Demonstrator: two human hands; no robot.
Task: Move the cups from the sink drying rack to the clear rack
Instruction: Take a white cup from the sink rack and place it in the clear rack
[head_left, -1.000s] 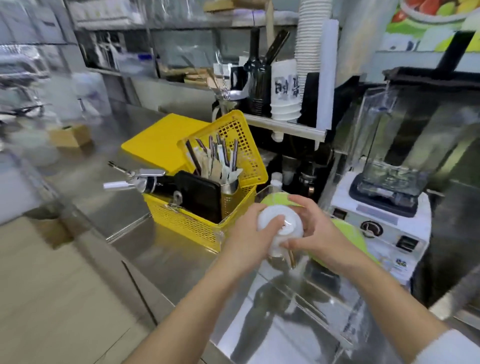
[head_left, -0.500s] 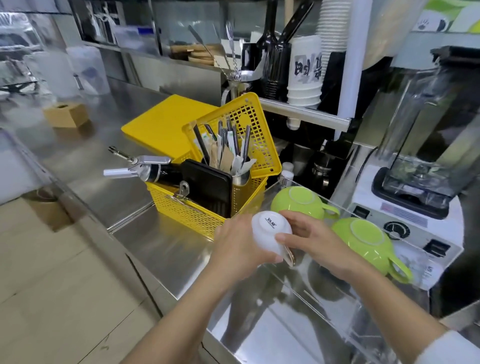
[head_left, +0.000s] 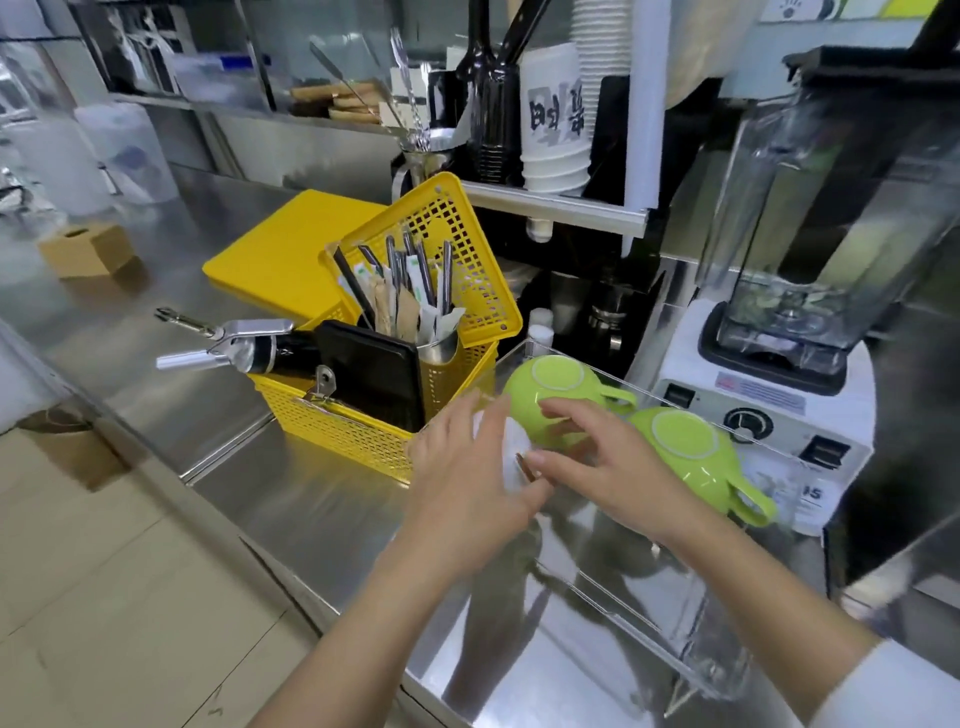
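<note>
White cup (head_left: 511, 457) between both hands, left hand (head_left: 462, 467) grip, right hand (head_left: 597, 457) fingertips touching

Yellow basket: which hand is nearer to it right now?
Left. The left hand sits just in front of the yellow basket, at its near right corner. The right hand is farther right, over the clear rack by the green cups.

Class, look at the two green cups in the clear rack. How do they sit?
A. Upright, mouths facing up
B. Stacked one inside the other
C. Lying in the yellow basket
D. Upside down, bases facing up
D. Both green cups, the far one and the near one, show their round pale bases on top, side by side within the clear rack.
</note>
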